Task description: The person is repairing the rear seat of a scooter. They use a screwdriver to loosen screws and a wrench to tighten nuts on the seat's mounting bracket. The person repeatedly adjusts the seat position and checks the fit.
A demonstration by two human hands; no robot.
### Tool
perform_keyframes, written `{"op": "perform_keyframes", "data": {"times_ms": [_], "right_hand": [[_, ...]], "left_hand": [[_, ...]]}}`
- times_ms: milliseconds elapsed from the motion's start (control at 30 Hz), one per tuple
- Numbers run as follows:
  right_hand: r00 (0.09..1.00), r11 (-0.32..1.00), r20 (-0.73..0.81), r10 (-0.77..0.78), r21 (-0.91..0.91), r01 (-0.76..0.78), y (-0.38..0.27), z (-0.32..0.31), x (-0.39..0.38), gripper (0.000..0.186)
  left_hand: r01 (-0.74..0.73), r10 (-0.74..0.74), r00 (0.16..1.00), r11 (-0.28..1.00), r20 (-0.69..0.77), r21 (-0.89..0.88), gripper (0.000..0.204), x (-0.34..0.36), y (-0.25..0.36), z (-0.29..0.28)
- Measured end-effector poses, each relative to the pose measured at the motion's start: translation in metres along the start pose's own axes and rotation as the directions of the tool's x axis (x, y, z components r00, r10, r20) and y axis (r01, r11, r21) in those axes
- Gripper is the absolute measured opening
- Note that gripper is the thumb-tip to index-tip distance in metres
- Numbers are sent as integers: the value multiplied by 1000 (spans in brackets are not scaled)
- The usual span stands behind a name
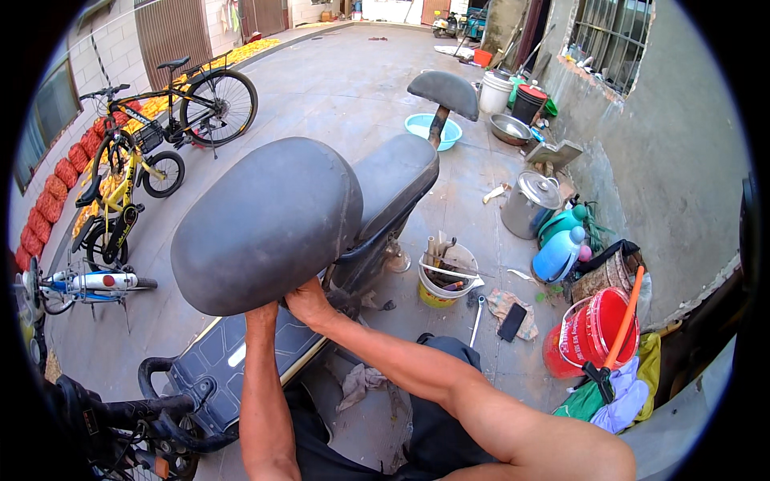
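Observation:
The large dark padded front seat [261, 216] of a scooter fills the middle of the view, with a longer seat [393, 172] and backrest pad [441, 92] behind it. My left hand [263, 313] is under the front seat's lower edge, fingers hidden. Just right of it, my right hand [303, 298] reaches beneath the same seat, its fingertips and anything they hold out of sight. The scooter's footboard [224, 365] lies below, and a dark handlebar frame [128, 413] is at lower left.
Bicycles [192, 96] and red sacks [48, 204] line the left. At right are a tool bucket [443, 289], wrench [477, 321], phone [512, 322], red bucket [573, 345], watering cans [556, 256] and a metal pot [521, 212] near the wall. A blue basin [449, 136] sits behind the scooter.

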State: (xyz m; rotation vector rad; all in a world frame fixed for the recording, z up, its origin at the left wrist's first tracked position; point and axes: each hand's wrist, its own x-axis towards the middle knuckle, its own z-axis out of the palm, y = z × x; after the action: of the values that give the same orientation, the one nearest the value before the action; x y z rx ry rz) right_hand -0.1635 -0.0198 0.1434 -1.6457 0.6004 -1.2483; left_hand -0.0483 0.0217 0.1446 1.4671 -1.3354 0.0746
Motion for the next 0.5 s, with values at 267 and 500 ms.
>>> {"op": "perform_keyframes", "data": {"times_ms": [267,500], "right_hand": [[979,987,-135,-155,-68,147,-11,-7,2,14],[970,956,8,244,165,-242,-2,-5,-3,12]], "left_hand": [[-35,37,998,999,-58,22,34,2,-3,4],[-31,32,999,999,-41,40,33,-2,-8,11]]}}
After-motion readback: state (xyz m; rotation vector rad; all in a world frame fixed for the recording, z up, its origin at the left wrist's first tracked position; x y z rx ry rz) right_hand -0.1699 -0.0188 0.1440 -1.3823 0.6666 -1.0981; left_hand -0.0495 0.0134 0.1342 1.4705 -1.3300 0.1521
